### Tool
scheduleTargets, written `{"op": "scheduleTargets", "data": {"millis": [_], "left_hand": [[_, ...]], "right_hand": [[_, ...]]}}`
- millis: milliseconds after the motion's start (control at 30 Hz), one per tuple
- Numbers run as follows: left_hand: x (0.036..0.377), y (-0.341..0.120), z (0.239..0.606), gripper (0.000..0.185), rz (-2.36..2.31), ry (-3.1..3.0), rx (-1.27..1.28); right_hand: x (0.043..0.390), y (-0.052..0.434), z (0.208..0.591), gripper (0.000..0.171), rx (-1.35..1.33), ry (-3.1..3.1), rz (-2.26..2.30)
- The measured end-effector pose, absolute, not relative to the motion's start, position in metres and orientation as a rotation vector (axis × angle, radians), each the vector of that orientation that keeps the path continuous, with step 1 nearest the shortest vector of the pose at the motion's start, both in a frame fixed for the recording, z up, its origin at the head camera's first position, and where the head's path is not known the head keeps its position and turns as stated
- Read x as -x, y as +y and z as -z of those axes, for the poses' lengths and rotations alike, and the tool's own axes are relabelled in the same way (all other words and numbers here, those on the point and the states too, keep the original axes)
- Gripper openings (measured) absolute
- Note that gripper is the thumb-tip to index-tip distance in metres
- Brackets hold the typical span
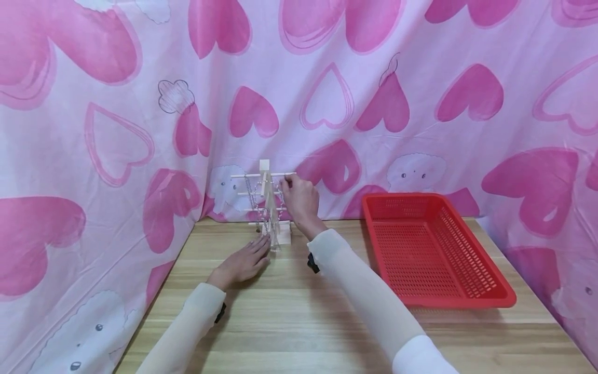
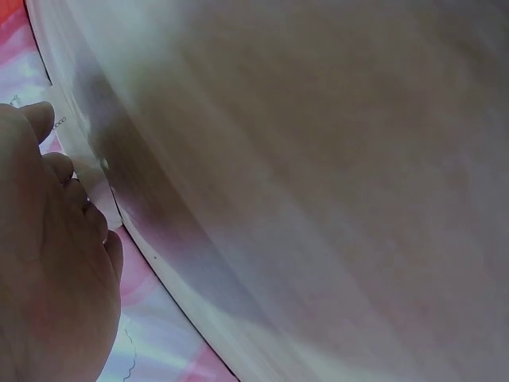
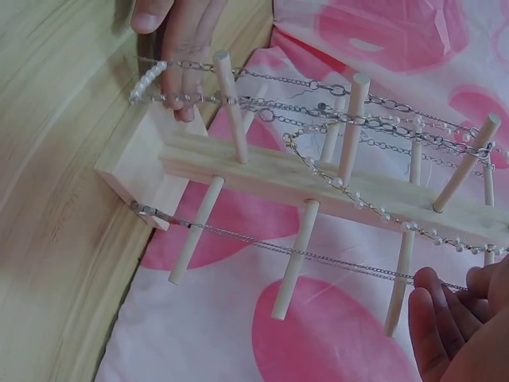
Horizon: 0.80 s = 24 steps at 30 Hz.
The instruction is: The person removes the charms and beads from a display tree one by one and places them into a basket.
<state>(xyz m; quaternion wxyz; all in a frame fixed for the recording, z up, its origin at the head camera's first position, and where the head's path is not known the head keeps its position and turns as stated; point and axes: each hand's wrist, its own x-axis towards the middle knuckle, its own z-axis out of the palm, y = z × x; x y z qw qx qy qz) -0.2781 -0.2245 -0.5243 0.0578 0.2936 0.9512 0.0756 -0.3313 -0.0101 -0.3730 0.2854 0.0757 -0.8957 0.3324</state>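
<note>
A pale wooden jewellery stand (image 1: 264, 165) with several rows of pegs stands upright near the back of the table. Silver chain necklaces (image 3: 409, 104) and a beaded necklace (image 3: 385, 216) hang from its pegs. Beside the upper right peg my right hand (image 1: 301, 201) pinches a thin silver chain necklace (image 3: 306, 256), which runs down toward the base. My left hand (image 1: 246, 261) lies low by the foot of the stand, fingers extended; in the right wrist view its fingertips are beside the base (image 3: 139, 159), close to a short white pearl section (image 3: 149, 82). Whether they touch it I cannot tell.
To the right on the wood-grain table (image 1: 299, 322) sits a red perforated plastic basket (image 1: 467, 301). A pink heart-print cloth (image 1: 327, 98) hangs behind the table and along its sides, close behind the stand.
</note>
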Motion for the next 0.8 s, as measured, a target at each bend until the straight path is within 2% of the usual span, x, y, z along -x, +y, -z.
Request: {"op": "scheduleTargets", "data": {"millis": [800], "left_hand": [[0.2819,-0.2263,0.5305,0.067,-0.268,2.88,-0.881]], "right_hand": [[0.3341,-0.0038,0.3741,0.02,-0.199,-2.296,-0.99]]}}
